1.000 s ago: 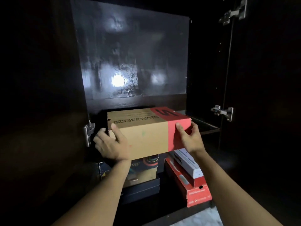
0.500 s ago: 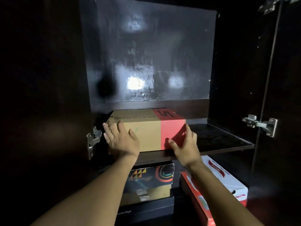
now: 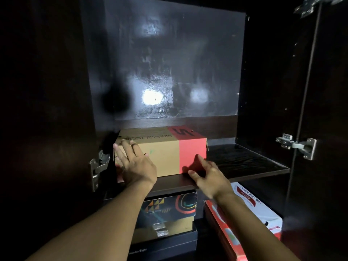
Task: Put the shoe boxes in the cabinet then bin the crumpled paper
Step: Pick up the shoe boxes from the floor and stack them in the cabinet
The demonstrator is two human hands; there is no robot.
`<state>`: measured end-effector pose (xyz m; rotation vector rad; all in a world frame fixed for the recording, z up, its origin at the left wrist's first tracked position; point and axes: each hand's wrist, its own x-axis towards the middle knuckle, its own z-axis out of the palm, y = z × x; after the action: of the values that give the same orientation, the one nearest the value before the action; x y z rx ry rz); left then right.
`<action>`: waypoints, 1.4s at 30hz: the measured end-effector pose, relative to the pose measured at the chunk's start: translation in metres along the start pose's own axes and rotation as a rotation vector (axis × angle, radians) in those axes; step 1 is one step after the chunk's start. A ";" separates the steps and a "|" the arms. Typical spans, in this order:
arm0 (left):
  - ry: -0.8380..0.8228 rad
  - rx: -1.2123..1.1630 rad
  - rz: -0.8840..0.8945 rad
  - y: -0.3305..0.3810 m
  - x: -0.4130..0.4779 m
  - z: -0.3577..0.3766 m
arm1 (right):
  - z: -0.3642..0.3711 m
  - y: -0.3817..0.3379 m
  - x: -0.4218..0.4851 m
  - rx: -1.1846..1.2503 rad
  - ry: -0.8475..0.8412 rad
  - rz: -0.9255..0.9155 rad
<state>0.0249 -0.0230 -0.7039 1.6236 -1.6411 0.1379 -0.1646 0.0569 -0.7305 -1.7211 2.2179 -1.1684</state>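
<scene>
One tan-and-red shoe box [image 3: 162, 151] sits on the cabinet shelf [image 3: 244, 162], at its left end. Left hand [image 3: 134, 163] lies flat and spread against the box's front; right hand [image 3: 206, 175], fingers loosely open, touches its lower red corner. Several more boxes [image 3: 169, 213] are stacked below. Binning the crumpled paper looks undone; no paper or bin shows.

white box [image 3: 258, 210]: "SKECHERS" | tan/red box [image 3: 165, 153] lid: red "S"

The tan and red cardboard shoe box [image 3: 163, 151] fills the dark wooden shelf's [image 3: 244, 161] left side; its right side is bare.
</scene>
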 end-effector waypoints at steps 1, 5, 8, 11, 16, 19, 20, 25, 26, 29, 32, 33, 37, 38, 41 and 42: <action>-0.046 0.025 0.000 0.003 0.000 -0.005 | -0.007 0.000 -0.007 -0.006 -0.004 0.011; -0.162 0.049 0.067 0.025 -0.018 -0.024 | -0.039 0.005 -0.047 -0.061 0.051 0.046; -0.209 0.018 0.291 0.049 -0.052 -0.029 | -0.064 0.017 -0.093 -0.084 0.120 0.076; -0.563 -0.338 0.500 0.067 -0.105 -0.033 | -0.087 0.036 -0.155 -0.114 0.174 0.124; -0.882 -0.543 0.741 0.094 -0.213 -0.033 | -0.115 0.073 -0.272 -0.194 0.240 0.242; -1.006 -0.670 0.802 0.113 -0.274 -0.033 | -0.128 0.099 -0.342 -0.239 0.284 0.364; -1.049 -0.693 0.816 0.119 -0.294 -0.034 | -0.133 0.107 -0.364 -0.251 0.298 0.412; -1.288 -0.815 0.831 0.163 -0.403 -0.036 | -0.156 0.145 -0.476 -0.270 0.407 0.673; -1.362 -0.808 0.828 0.171 -0.426 -0.035 | -0.159 0.151 -0.496 -0.276 0.421 0.721; -1.561 -0.681 0.834 0.193 -0.491 -0.032 | -0.168 0.168 -0.553 -0.320 0.433 0.852; -1.624 -0.617 0.777 0.196 -0.547 -0.024 | -0.175 0.186 -0.602 -0.438 0.430 1.040; -1.651 -0.620 0.711 0.192 -0.566 -0.020 | -0.177 0.192 -0.616 -0.483 0.417 1.141; -1.697 -0.553 0.440 0.161 -0.620 -0.009 | -0.180 0.214 -0.660 -0.425 0.429 1.554; -1.680 -0.542 0.414 0.156 -0.626 -0.006 | -0.179 0.217 -0.668 -0.382 0.452 1.606; -1.618 -0.552 0.350 0.155 -0.631 0.001 | -0.180 0.227 -0.688 -0.338 0.569 1.609; -1.598 -0.569 0.310 0.156 -0.631 0.003 | -0.181 0.229 -0.694 -0.350 0.622 1.580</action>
<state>-0.2087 0.5009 -1.0104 0.8620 -2.6059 -1.6928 -0.1898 0.7614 -0.9950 0.7395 2.9201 -0.7975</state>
